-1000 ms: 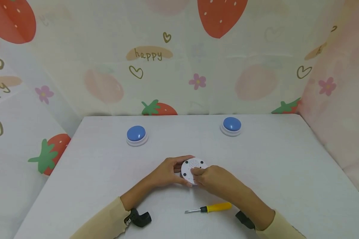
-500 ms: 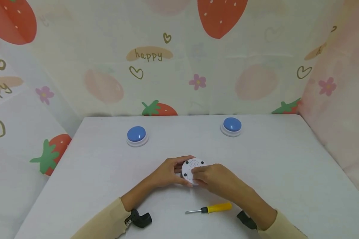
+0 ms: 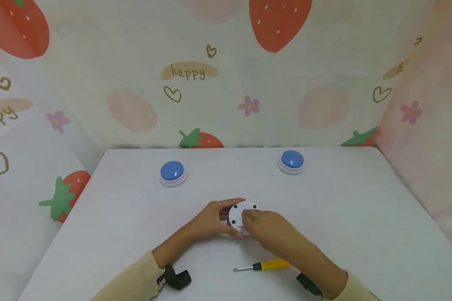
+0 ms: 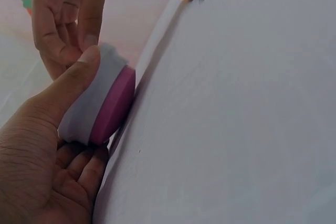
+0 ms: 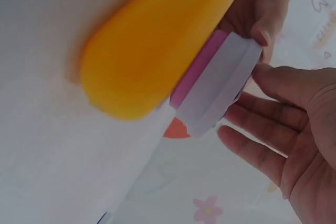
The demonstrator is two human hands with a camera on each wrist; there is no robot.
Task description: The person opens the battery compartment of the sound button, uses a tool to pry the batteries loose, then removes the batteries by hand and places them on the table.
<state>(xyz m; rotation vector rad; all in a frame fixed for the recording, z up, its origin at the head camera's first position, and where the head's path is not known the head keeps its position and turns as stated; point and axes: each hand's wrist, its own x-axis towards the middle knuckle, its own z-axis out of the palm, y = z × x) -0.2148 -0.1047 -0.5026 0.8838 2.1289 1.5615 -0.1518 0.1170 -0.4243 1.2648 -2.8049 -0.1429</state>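
My left hand (image 3: pixel 211 219) holds a round white push button (image 3: pixel 235 214) by its side, its underside with black feet and small holes turned up. In the left wrist view the button's magenta dome (image 4: pixel 116 103) faces the table, and the left thumb (image 4: pixel 79 74) lies along the white base. My right hand (image 3: pixel 269 229) has its fingertips against the underside, covering part of it. From the right wrist view, its fingers (image 5: pixel 257 150) are fairly straight and reach behind the base; whether they pinch any small part is hidden.
A screwdriver (image 3: pixel 263 265) with a yellow handle lies in front of the hands, partly under the right forearm. Two blue push buttons, one at back left (image 3: pixel 172 172) and one at back right (image 3: pixel 291 161), stand on the white table (image 3: pixel 116 200). Patterned cloth hangs behind.
My right fingers have shifted over the button's underside and are more bunched now. The left hand keeps its hold in place. The right forearm covers slightly more of the screwdriver's handle end.
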